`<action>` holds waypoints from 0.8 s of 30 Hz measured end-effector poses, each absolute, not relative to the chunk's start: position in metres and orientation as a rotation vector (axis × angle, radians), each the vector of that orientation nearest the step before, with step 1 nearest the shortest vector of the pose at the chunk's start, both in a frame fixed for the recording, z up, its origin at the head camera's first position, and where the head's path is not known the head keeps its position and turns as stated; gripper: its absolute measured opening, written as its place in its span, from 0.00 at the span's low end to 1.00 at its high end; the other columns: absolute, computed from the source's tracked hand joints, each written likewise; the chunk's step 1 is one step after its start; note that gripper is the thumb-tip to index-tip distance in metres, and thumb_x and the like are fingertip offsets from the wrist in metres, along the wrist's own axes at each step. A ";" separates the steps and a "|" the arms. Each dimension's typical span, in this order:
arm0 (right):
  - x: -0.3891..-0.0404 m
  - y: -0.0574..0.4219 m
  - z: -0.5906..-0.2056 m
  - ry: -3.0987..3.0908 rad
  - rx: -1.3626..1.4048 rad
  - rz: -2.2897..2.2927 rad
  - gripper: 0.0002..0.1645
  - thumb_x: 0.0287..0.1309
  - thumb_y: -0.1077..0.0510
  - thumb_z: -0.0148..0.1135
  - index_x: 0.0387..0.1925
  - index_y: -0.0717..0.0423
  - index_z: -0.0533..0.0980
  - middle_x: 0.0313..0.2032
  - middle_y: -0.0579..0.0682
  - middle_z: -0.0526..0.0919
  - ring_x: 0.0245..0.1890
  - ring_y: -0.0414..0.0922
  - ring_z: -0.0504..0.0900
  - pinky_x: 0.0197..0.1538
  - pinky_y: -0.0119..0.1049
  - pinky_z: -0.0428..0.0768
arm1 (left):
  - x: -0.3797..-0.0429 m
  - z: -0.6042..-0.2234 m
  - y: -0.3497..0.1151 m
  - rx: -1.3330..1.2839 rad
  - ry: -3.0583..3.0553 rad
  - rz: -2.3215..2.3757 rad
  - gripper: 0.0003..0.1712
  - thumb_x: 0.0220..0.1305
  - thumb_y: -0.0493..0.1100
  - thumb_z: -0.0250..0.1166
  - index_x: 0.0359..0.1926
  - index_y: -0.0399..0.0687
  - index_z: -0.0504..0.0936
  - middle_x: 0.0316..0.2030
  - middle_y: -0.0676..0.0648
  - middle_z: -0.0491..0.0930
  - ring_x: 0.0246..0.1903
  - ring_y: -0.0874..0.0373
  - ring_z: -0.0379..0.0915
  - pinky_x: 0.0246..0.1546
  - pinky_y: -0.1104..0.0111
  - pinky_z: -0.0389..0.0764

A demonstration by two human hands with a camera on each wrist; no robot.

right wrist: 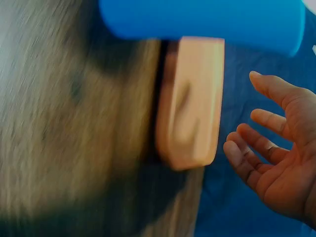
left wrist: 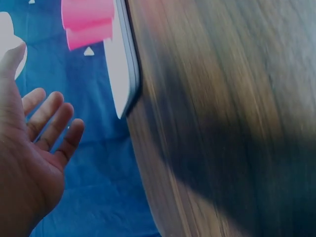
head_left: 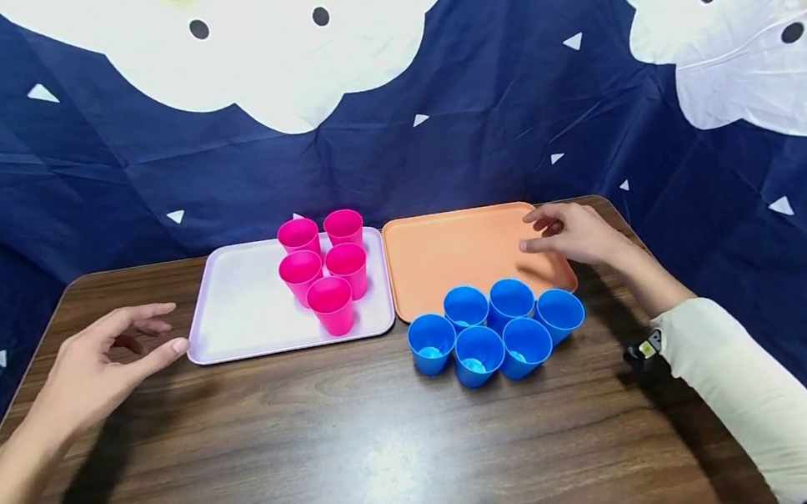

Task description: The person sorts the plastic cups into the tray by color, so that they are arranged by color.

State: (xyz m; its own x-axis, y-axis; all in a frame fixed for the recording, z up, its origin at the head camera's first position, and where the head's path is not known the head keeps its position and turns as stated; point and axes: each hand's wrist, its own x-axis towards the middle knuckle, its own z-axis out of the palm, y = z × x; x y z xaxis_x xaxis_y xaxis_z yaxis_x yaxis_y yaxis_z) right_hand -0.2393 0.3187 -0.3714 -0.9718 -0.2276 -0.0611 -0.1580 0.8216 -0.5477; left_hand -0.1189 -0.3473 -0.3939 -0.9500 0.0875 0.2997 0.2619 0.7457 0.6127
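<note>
My left hand (head_left: 110,355) hovers over the table just left of the white tray (head_left: 240,306), fingers relaxed and holding nothing; its palm shows in the left wrist view (left wrist: 34,153). Several pink cups (head_left: 332,303) stand upright on the right half of that tray. My right hand (head_left: 575,232) is above the right side of the orange tray (head_left: 442,256), fingers loosely bent with nothing between them. Several blue cups (head_left: 480,353) cluster upright at the orange tray's front edge, some overlapping it in the head view. One blue cup (right wrist: 207,19) looms large in the right wrist view.
The two trays lie side by side along the back of the brown wooden table (head_left: 307,449). Behind them hangs a dark blue cloth (head_left: 362,164) with white cloud shapes. A small dark device (head_left: 644,350) is strapped at the right sleeve (head_left: 752,386).
</note>
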 end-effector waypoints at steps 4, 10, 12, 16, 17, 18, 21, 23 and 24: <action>-0.246 0.333 -0.383 2.876 -0.331 -0.824 0.39 0.71 0.45 0.79 0.74 0.61 0.79 0.60 0.66 0.87 0.55 0.57 0.84 0.58 0.46 0.81 | -0.113 -0.391 -0.335 -0.331 -2.663 -0.990 0.32 0.59 0.41 0.88 0.64 0.58 0.90 0.42 0.69 0.89 0.37 0.75 0.80 0.42 0.86 0.73; -0.252 0.350 -0.395 2.843 -0.344 -0.829 0.43 0.70 0.46 0.81 0.76 0.64 0.77 0.60 0.66 0.86 0.50 0.54 0.82 0.51 0.34 0.78 | -0.103 -0.387 -0.319 -0.450 -2.628 -0.944 0.35 0.55 0.39 0.89 0.64 0.63 0.91 0.44 0.71 0.86 0.41 0.75 0.77 0.45 0.86 0.71; -0.254 0.355 -0.398 2.825 -0.334 -0.840 0.42 0.70 0.47 0.81 0.75 0.64 0.77 0.60 0.66 0.86 0.48 0.53 0.83 0.47 0.31 0.80 | -0.101 -0.386 -0.314 -0.493 -2.608 -0.912 0.36 0.52 0.39 0.90 0.63 0.63 0.91 0.44 0.72 0.85 0.41 0.75 0.75 0.45 0.85 0.70; -0.259 0.366 -0.404 2.719 -0.292 -0.929 0.42 0.69 0.51 0.81 0.76 0.63 0.76 0.54 0.64 0.85 0.41 0.47 0.82 0.37 0.33 0.86 | -0.095 -0.385 -0.304 -0.548 -2.579 -0.910 0.38 0.47 0.37 0.92 0.61 0.62 0.92 0.43 0.68 0.84 0.41 0.72 0.74 0.44 0.83 0.70; -0.261 0.368 -0.406 2.676 -0.282 -0.964 0.42 0.69 0.53 0.81 0.77 0.63 0.74 0.52 0.62 0.84 0.39 0.46 0.83 0.36 0.34 0.88 | -0.094 -0.385 -0.302 -0.563 -2.575 -0.910 0.38 0.46 0.37 0.92 0.61 0.62 0.92 0.43 0.66 0.85 0.42 0.71 0.74 0.44 0.83 0.70; -0.263 0.370 -0.407 2.632 -0.275 -0.998 0.43 0.69 0.54 0.81 0.78 0.63 0.73 0.51 0.61 0.84 0.39 0.44 0.83 0.36 0.36 0.90 | -0.092 -0.384 -0.299 -0.571 -2.578 -0.916 0.38 0.46 0.37 0.92 0.61 0.63 0.92 0.43 0.65 0.84 0.42 0.71 0.74 0.45 0.83 0.70; -0.270 0.377 -0.411 2.510 -0.256 -1.082 0.47 0.68 0.59 0.81 0.81 0.63 0.69 0.49 0.59 0.83 0.38 0.43 0.87 0.39 0.40 0.94 | -0.088 -0.382 -0.291 -0.599 -2.590 -0.922 0.39 0.47 0.38 0.92 0.62 0.64 0.92 0.45 0.64 0.85 0.43 0.72 0.74 0.48 0.84 0.70; -0.273 0.381 -0.413 2.463 -0.244 -1.111 0.48 0.68 0.60 0.81 0.82 0.62 0.68 0.48 0.57 0.82 0.37 0.41 0.88 0.41 0.40 0.94 | -0.086 -0.381 -0.288 -0.611 -2.604 -0.924 0.39 0.48 0.39 0.92 0.62 0.65 0.91 0.47 0.65 0.86 0.44 0.73 0.74 0.49 0.85 0.71; -0.275 0.382 -0.413 2.447 -0.238 -1.121 0.48 0.67 0.61 0.81 0.83 0.62 0.68 0.47 0.56 0.83 0.36 0.41 0.89 0.41 0.40 0.95 | -0.086 -0.380 -0.286 -0.614 -2.612 -0.922 0.39 0.48 0.40 0.92 0.63 0.66 0.91 0.47 0.66 0.85 0.44 0.72 0.74 0.50 0.85 0.71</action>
State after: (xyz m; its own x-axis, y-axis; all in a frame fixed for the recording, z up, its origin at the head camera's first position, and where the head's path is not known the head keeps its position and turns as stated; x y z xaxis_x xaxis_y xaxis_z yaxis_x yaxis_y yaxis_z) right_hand -0.2751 0.3823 -0.4134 -0.8901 -0.3283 -0.3161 0.0248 0.6576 -0.7530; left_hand -0.0855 -0.2859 -0.3797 -0.8625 0.2916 0.4137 0.4867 0.7021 0.5198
